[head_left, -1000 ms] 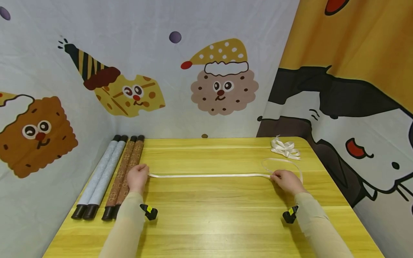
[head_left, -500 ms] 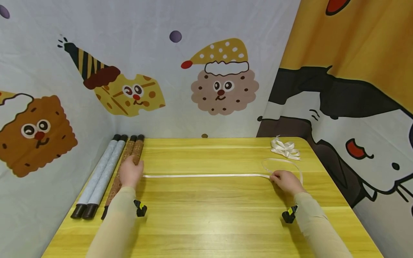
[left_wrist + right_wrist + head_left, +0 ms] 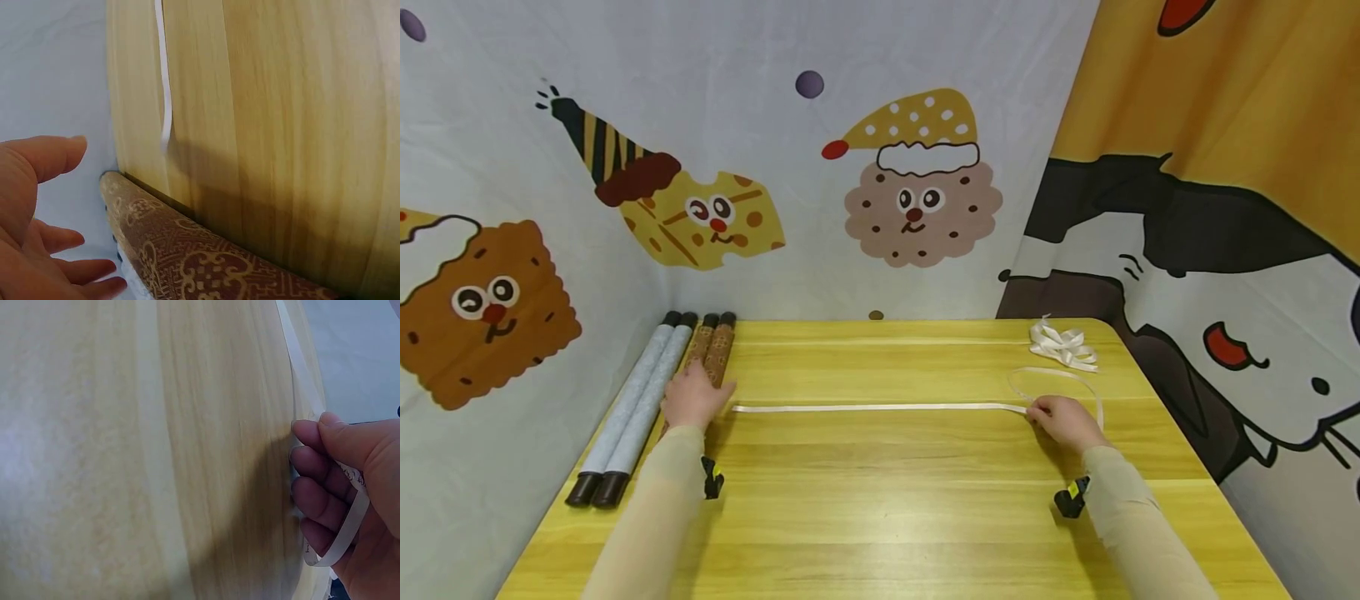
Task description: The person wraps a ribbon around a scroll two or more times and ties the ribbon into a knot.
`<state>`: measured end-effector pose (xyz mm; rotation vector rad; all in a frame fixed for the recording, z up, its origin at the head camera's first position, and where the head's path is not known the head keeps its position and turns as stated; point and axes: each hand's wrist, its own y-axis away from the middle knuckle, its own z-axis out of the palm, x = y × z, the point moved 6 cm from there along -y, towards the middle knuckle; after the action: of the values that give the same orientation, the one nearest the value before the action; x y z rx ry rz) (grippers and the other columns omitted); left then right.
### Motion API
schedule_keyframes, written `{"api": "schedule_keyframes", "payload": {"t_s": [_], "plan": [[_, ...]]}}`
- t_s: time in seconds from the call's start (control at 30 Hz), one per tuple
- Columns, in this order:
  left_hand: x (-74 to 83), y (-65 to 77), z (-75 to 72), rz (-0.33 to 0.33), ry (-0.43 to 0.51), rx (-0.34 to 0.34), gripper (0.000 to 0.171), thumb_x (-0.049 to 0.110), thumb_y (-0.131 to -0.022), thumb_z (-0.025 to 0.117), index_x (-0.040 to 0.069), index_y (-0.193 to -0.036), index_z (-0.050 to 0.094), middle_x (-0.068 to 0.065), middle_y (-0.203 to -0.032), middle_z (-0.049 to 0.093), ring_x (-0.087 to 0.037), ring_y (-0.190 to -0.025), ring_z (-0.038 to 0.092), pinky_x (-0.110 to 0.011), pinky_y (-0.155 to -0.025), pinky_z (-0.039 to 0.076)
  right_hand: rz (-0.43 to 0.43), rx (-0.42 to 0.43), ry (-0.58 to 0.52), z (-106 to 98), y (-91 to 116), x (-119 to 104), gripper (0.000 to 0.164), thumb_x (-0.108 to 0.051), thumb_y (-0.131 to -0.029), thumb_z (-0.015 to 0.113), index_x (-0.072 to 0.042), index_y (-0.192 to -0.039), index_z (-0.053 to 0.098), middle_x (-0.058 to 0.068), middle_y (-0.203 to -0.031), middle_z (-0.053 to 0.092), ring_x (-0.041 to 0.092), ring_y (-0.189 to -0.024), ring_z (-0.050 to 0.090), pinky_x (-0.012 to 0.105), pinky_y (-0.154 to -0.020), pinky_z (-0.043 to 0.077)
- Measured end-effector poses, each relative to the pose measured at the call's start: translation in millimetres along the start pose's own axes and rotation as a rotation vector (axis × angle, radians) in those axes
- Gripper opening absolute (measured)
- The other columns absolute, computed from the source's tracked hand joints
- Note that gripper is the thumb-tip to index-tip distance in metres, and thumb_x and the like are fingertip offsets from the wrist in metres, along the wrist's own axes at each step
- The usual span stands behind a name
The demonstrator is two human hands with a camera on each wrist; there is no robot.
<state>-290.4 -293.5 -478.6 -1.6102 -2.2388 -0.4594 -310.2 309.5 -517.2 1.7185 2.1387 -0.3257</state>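
Note:
A narrow white ribbon (image 3: 880, 407) lies stretched across the table, its loose left end just right of my left hand (image 3: 694, 397). That hand is over two brown patterned scrolls (image 3: 721, 346) with dark end caps, its thumb and fingers spread. In the left wrist view the fingers stand apart around a brown scroll (image 3: 212, 269); whether any touches it I cannot tell. My right hand (image 3: 1067, 421) pinches the ribbon between thumb and forefinger, and in the right wrist view the ribbon (image 3: 301, 362) loops through the palm.
Two pale blue scrolls (image 3: 643, 400) lie left of the brown ones. A heap of white ribbon (image 3: 1063, 343) sits at the back right of the wooden table (image 3: 887, 500). A printed cloth (image 3: 820, 292) hangs along the table's back and sides.
My left hand has let go of the ribbon's end, moved left over the brown scrolls and spread its fingers. The right hand has stayed in place with the ribbon.

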Motion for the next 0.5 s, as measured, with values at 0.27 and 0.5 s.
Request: {"api": "schedule_keyframes", "payload": {"t_s": [0.27, 0.5], "plan": [[-8.2, 7.7, 0.3, -0.101, -0.051, -0.081, 0.089, 0.047, -0.091, 0.064, -0.018, -0.139, 0.028, -0.048, -0.127, 0.036, -0.063, -0.117, 0.036, -0.072, -0.090, 0.035, -0.009, -0.011, -0.001, -1, -1, 0, 0.022, -0.019, -0.100, 0.060, -0.011, -0.080, 0.067, -0.003, -0.070, 0.057, 0.017, -0.065, 0.049, 0.037, -0.065, 0.041], [-21.9, 3.3, 1.4, -0.151, -0.050, -0.141, 0.086, 0.047, -0.087, 0.068, -0.017, -0.134, 0.036, -0.043, -0.120, 0.048, -0.057, -0.108, 0.050, -0.065, -0.078, 0.047, -0.004, -0.014, 0.000, -1, -1, -1, 0.022, -0.019, -0.100, 0.060, -0.011, -0.080, 0.066, -0.003, -0.070, 0.057, 0.017, -0.065, 0.049, 0.037, -0.065, 0.041]]}}
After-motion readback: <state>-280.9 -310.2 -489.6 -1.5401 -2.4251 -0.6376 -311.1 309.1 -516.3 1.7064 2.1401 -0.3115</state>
